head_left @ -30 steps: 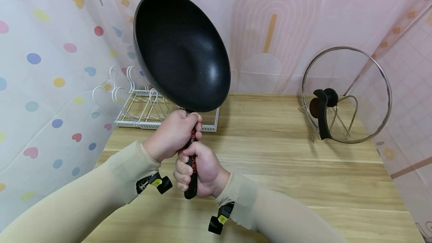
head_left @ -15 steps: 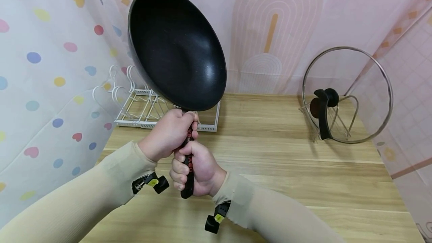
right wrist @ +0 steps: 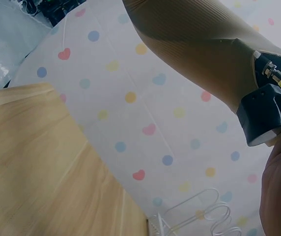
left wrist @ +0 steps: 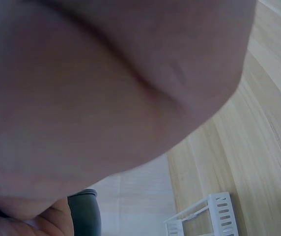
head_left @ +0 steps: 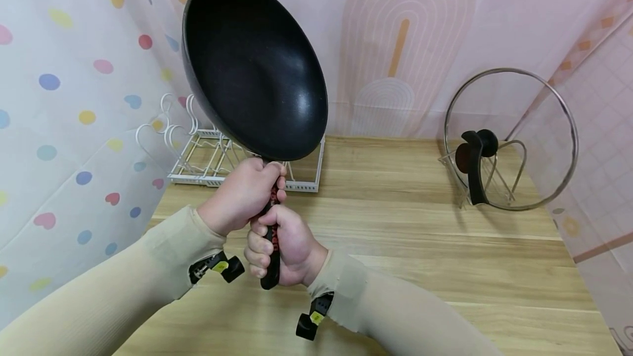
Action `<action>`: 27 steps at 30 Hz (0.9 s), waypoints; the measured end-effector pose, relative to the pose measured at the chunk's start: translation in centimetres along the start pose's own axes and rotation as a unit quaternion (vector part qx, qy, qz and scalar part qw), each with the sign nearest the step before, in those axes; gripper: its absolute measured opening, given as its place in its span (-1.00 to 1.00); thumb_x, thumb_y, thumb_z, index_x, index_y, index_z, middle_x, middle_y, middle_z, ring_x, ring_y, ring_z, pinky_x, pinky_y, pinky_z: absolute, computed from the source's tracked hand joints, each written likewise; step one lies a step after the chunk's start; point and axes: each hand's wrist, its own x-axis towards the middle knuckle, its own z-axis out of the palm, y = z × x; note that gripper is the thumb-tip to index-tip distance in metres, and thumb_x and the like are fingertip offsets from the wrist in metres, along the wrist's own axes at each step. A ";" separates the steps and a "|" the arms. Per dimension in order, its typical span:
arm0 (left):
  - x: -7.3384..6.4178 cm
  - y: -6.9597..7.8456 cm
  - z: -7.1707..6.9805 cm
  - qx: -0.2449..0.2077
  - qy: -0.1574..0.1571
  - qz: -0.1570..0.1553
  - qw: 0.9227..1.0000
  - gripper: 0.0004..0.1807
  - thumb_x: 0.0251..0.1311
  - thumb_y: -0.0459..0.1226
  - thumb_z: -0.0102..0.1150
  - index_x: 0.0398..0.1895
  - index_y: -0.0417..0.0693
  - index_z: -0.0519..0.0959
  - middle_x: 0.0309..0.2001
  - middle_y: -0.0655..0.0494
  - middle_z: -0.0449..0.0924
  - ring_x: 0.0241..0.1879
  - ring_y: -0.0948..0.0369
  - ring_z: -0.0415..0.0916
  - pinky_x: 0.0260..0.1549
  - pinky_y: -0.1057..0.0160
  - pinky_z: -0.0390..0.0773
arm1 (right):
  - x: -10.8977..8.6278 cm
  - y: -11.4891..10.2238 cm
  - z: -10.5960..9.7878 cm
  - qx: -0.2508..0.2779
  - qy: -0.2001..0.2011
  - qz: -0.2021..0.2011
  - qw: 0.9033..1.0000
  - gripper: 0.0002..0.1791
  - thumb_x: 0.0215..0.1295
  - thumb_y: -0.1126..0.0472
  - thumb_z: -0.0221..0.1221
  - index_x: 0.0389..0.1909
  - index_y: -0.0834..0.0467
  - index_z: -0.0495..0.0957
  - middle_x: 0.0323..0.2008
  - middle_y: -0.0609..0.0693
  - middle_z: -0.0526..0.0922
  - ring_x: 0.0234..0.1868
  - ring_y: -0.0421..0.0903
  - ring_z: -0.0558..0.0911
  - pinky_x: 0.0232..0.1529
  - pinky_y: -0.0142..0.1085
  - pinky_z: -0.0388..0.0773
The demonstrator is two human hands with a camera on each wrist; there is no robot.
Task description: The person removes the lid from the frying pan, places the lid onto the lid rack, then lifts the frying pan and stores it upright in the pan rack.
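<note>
A deep black wok is held up over the table, tilted so its dark inside faces me. Its black handle with red lettering points down toward me. My left hand grips the handle just below the pan. Lower down, my right hand wraps its fingers round the same handle. In the left wrist view the left hand fills most of the picture, with part of the wok at the bottom.
Behind the wok, a white wire rack stands at the table's back left, partly covered. At the right, a glass lid with a black knob leans upright in a metal stand. Printed cloths hang round the wooden table.
Both hands have shifted slightly left with the wok, and the pan has risen a little. The grip on the handle looks the same; the rack and lid have stayed put.
</note>
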 end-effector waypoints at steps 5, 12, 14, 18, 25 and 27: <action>-0.1 0.0 -0.3 0.006 0.003 -0.004 1.000 -0.58 0.51 -0.22 -0.18 -0.54 -0.12 0.50 -0.59 0.17 0.56 -0.55 0.19 0.48 -0.55 0.29 0.47 | 0.2 0.0 0.1 -0.001 -0.007 -0.002 1.000 -0.68 0.27 0.12 -0.35 -0.67 -0.10 0.19 -0.84 -0.28 0.28 -0.74 -0.30 0.31 -0.61 -0.42 0.30; -0.3 0.0 -0.5 0.013 0.003 -0.004 1.000 -0.59 0.49 -0.23 -0.19 -0.54 -0.13 0.49 -0.59 0.16 0.55 -0.56 0.18 0.48 -0.57 0.29 0.45 | 0.4 0.1 0.2 -0.002 -0.011 -0.006 1.000 -0.68 0.28 0.12 -0.36 -0.66 -0.10 0.19 -0.84 -0.27 0.28 -0.74 -0.30 0.31 -0.61 -0.41 0.28; -0.3 0.1 -0.6 0.017 0.004 -0.002 1.000 -0.60 0.48 -0.24 -0.20 -0.54 -0.13 0.49 -0.59 0.16 0.55 -0.56 0.18 0.47 -0.57 0.28 0.45 | 0.5 0.1 0.3 -0.002 -0.012 -0.005 1.000 -0.68 0.27 0.12 -0.36 -0.67 -0.10 0.19 -0.84 -0.27 0.27 -0.74 -0.30 0.30 -0.61 -0.41 0.28; -0.4 0.1 -0.8 0.021 0.007 -0.001 1.000 -0.59 0.49 -0.24 -0.20 -0.53 -0.14 0.50 -0.58 0.16 0.56 -0.56 0.18 0.48 -0.55 0.29 0.46 | 0.6 0.1 0.4 0.000 -0.012 -0.003 1.000 -0.69 0.25 0.12 -0.36 -0.67 -0.09 0.19 -0.85 -0.28 0.27 -0.75 -0.29 0.29 -0.61 -0.41 0.27; -0.6 0.1 -1.0 0.028 0.017 -0.006 0.999 -0.60 0.48 -0.23 -0.19 -0.52 -0.14 0.51 -0.59 0.17 0.57 -0.55 0.18 0.50 -0.54 0.29 0.48 | 0.8 0.2 0.6 0.001 -0.015 -0.001 1.000 -0.70 0.23 0.12 -0.36 -0.67 -0.09 0.18 -0.85 -0.27 0.27 -0.75 -0.29 0.29 -0.61 -0.41 0.26; -0.6 0.2 -1.0 0.031 0.021 -0.009 0.999 -0.60 0.48 -0.23 -0.18 -0.53 -0.14 0.51 -0.59 0.17 0.57 -0.55 0.18 0.50 -0.54 0.28 0.48 | 0.9 0.2 0.6 0.000 -0.016 -0.003 1.000 -0.71 0.23 0.13 -0.36 -0.67 -0.09 0.18 -0.85 -0.27 0.26 -0.75 -0.29 0.29 -0.61 -0.40 0.26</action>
